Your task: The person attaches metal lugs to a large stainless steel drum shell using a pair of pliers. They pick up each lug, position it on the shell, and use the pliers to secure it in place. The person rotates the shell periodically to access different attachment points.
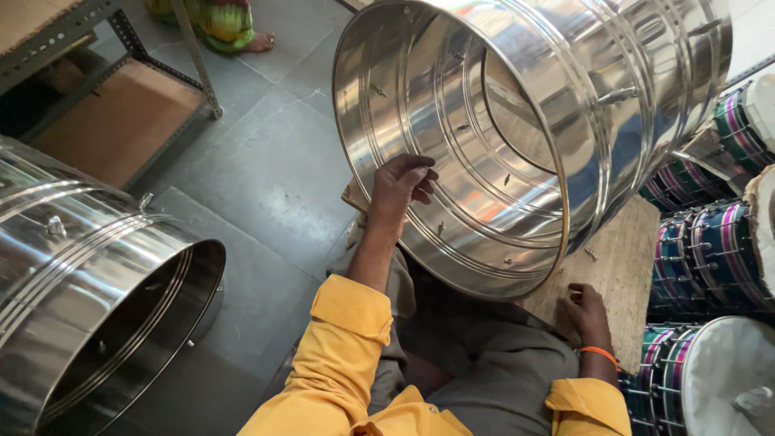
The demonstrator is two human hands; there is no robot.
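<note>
While the large steel drum shell point(517, 137) lies on its side with its open mouth toward the camera, the left hand point(401, 184) reaches up from a rolled yellow sleeve point(347, 339) and grips the near rim at its lower left. The fingers curl over the rim edge into the shell, clenched on the metal. The right hand point(585, 311) rests low on the wooden board point(622, 258) just beside the shell's lower right edge; its fingers are loosely bent and hold nothing visible. An orange band circles that wrist.

The shell rests on the board above the person's lap. Its interior is hollow and open at both ends; rows of small bolt ends stud the inner wall, and raised ribs ring the outside. A second steel shell point(97, 282) lies on the floor at the left, well apart, its dark mouth open and nothing visible inside.

At the right, stacked finished drums point(702, 258) with coloured banding and pale heads stand near the board's edge, leaving little room on that side. Grey tiled floor point(266, 178) lies between the two shells. A metal rack point(121, 48) stands at the upper left, and another person's foot shows beyond it.
</note>
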